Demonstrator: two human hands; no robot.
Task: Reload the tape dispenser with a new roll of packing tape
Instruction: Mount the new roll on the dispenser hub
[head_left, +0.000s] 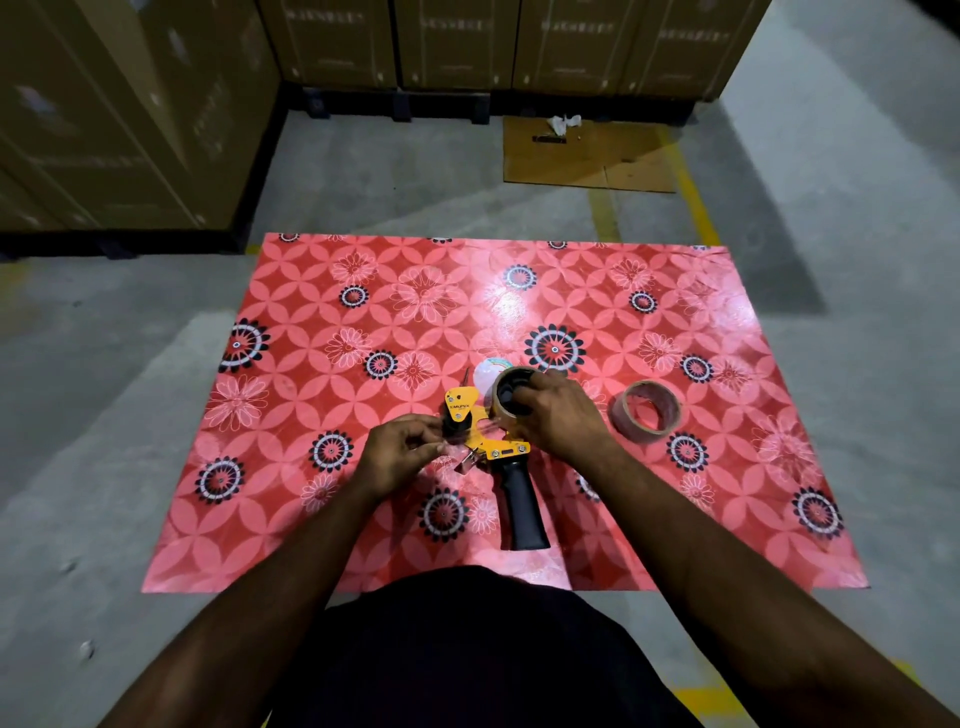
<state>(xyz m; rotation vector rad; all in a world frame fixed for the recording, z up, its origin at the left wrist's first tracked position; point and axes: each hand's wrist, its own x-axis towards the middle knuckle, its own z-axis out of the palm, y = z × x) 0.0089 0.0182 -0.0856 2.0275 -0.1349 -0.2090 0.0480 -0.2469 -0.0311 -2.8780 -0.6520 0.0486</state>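
Dispenser (488, 447) handle points toward person

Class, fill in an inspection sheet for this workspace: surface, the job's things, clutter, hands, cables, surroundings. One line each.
Surface: red floral mat spread flat on a grey concrete floor.
Job's things: yellow dispenser lying on the mat, black handle toward the person; tape roll seated on it; a second roll lies apart to its right.
Clutter: nothing seen on the mat.
Hands: left hand pinches clear tape at the dispenser's front end; right hand grips the seated roll.
Cables: nothing seen.
Surroundings: stacked cartons on pallets behind and to the left; flat cardboard with white scrap on the floor; yellow floor lines.
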